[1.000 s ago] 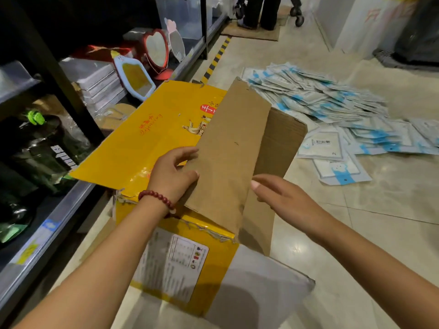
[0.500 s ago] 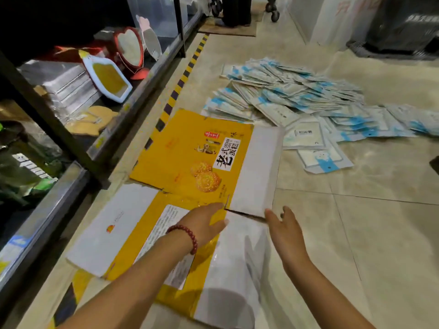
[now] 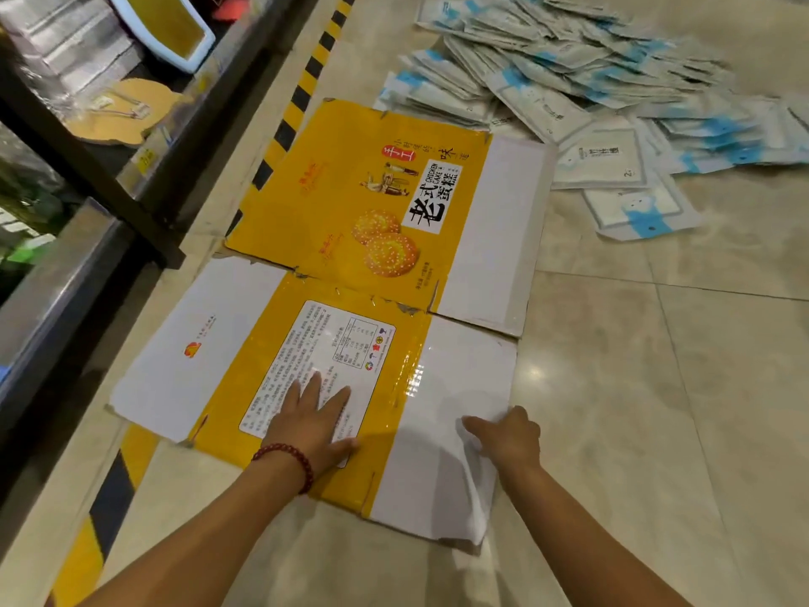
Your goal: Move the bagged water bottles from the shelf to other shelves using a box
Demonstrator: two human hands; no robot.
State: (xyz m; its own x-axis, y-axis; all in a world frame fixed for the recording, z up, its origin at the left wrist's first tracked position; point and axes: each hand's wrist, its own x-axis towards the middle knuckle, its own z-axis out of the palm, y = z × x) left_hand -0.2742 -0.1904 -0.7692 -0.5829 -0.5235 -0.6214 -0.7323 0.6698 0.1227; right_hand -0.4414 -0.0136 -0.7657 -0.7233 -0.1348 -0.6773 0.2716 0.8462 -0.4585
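We've flattened the box (image 3: 350,273) onto the floor (image 3: 656,387), left hand (image 3: 311,422) spread pressing it, right hand (image 3: 508,438) pinching a flap, so no carrier yet w/o refolding.

The flattened cardboard box (image 3: 350,273) is bright yellow with plain white flaps, black lettering and a printed pair of golden speckled cakes. The scattered flat packets (image 3: 604,94) are white with light blue bands. Black and yellow stripes run along the floor tape (image 3: 302,85). A dark red bead bracelet (image 3: 291,462) circles one wrist.
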